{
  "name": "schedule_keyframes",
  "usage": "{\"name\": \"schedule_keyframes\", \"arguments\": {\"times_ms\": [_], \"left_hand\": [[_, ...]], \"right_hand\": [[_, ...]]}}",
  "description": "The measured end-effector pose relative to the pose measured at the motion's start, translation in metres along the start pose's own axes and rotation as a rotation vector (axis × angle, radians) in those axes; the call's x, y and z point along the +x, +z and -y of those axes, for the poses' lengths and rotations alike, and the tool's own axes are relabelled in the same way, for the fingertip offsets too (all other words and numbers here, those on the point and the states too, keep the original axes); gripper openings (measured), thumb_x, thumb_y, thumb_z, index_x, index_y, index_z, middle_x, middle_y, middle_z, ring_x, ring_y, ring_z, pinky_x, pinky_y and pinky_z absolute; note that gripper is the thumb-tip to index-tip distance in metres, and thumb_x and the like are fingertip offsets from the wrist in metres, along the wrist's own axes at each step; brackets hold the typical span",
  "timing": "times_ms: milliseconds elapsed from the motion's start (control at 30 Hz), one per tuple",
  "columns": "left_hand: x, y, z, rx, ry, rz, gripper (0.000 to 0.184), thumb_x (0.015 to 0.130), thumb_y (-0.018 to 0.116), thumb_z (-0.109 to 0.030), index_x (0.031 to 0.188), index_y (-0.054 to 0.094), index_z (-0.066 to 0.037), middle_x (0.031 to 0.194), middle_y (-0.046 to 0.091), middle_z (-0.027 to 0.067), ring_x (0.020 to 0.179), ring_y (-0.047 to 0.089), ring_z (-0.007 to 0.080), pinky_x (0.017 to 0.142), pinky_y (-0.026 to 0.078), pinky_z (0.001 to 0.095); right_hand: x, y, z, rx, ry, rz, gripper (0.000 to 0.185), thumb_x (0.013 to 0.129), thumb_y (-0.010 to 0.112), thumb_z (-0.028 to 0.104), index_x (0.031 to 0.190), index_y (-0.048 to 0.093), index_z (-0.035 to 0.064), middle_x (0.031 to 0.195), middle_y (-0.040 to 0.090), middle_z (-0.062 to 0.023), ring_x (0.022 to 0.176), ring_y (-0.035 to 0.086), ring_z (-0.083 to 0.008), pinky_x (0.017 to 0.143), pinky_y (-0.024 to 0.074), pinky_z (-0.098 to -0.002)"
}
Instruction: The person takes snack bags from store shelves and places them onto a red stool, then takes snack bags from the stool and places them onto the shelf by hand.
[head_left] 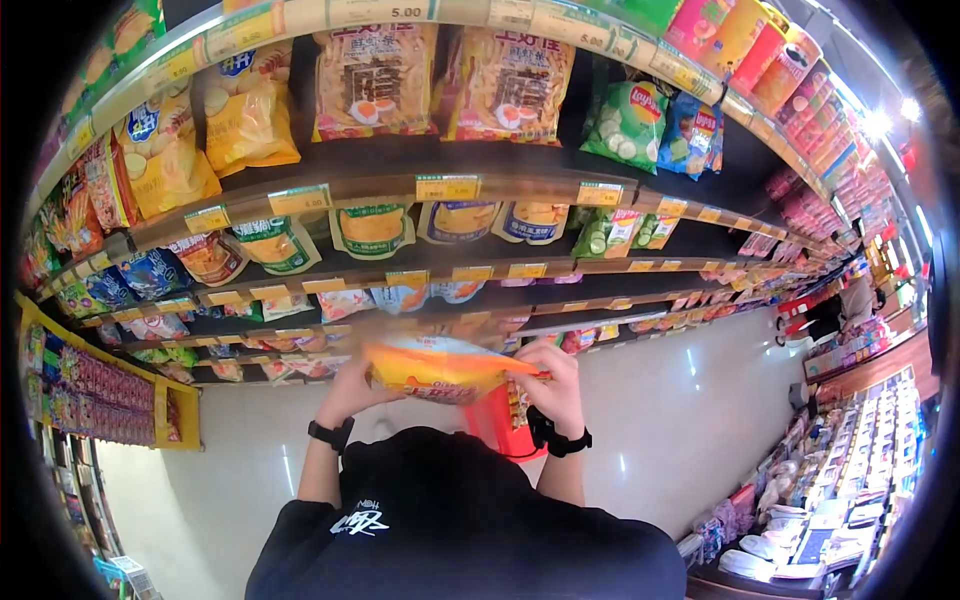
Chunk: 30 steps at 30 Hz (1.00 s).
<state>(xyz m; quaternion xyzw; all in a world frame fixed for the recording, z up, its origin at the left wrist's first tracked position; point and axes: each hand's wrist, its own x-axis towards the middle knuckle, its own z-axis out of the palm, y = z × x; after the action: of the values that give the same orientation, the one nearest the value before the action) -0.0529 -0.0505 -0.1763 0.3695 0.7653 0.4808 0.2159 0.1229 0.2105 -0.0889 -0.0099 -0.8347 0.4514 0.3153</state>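
An orange and yellow snack bag [445, 372] is held up in front of my chest, tilted so that its printed face and its edge show. My left hand [357, 388] grips the bag's left end, with the fingers partly hidden by it. My right hand [553, 382] pinches the right edge of the bag between thumb and fingers. Both wrists wear dark bands. Below the bag, part of a red basket [490, 422] shows near my right forearm; what carries it is hidden.
Tiered snack shelves [385, 183] curve across the front, with yellow chip bags [250, 125], a green Lay's bag [628, 122] and pouches [372, 230]. A yellow rack [180, 412] stands left. Packaged goods fill a display [820, 510] at right. Pale floor [650, 440] lies between.
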Motion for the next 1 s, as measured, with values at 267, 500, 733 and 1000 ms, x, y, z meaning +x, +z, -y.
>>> {"name": "schedule_keyframes", "arguments": {"times_ms": [267, 500, 733, 1000], "left_hand": [[-0.006, 0.039, -0.018, 0.030, -0.185, 0.063, 0.060, 0.064, 0.083, -0.027, 0.112, 0.059, 0.000, 0.101, 0.066, 0.0160, 0.093, 0.063, 0.0250, 0.081, 0.049, 0.0334], [-0.046, 0.070, -0.034, -0.019, -0.454, 0.092, 0.065, 0.066, 0.083, -0.025, 0.121, 0.053, -0.007, 0.083, 0.069, 0.0059, 0.055, 0.060, 0.0118, 0.047, 0.048, 0.0244], [-0.085, 0.071, -0.029, -0.072, -0.507, 0.097, 0.063, 0.068, 0.082, -0.021, 0.122, 0.054, -0.005, 0.085, 0.069, 0.0059, 0.060, 0.062, 0.0120, 0.049, 0.050, 0.0249], [-0.142, 0.047, -0.019, -0.130, -0.372, 0.146, 0.056, 0.071, 0.081, -0.018, 0.118, 0.055, -0.003, 0.089, 0.068, 0.0064, 0.064, 0.061, 0.0113, 0.049, 0.050, 0.0250]], "right_hand": [[-0.020, -0.033, -0.012, -0.023, 0.111, -0.007, 0.019, 0.069, 0.075, 0.001, 0.080, 0.059, 0.0010, 0.077, 0.061, -0.0095, 0.074, 0.059, -0.0250, 0.066, 0.0469, -0.0314], [-0.044, -0.031, -0.043, 0.111, 0.210, -0.006, 0.021, 0.073, 0.074, 0.008, 0.088, 0.063, 0.0000, 0.084, 0.063, -0.0118, 0.077, 0.062, -0.0260, 0.068, 0.0481, -0.0311], [-0.056, -0.024, -0.033, 0.087, 0.134, 0.054, 0.018, 0.073, 0.074, 0.010, 0.084, 0.063, 0.0014, 0.080, 0.063, -0.0096, 0.075, 0.060, -0.0255, 0.064, 0.0461, -0.0314], [-0.091, -0.007, 0.041, -0.075, 0.046, 0.024, 0.017, 0.072, 0.074, 0.013, 0.080, 0.063, 0.0037, 0.074, 0.060, -0.0077, 0.073, 0.057, -0.0266, 0.065, 0.0445, -0.0344]]}}
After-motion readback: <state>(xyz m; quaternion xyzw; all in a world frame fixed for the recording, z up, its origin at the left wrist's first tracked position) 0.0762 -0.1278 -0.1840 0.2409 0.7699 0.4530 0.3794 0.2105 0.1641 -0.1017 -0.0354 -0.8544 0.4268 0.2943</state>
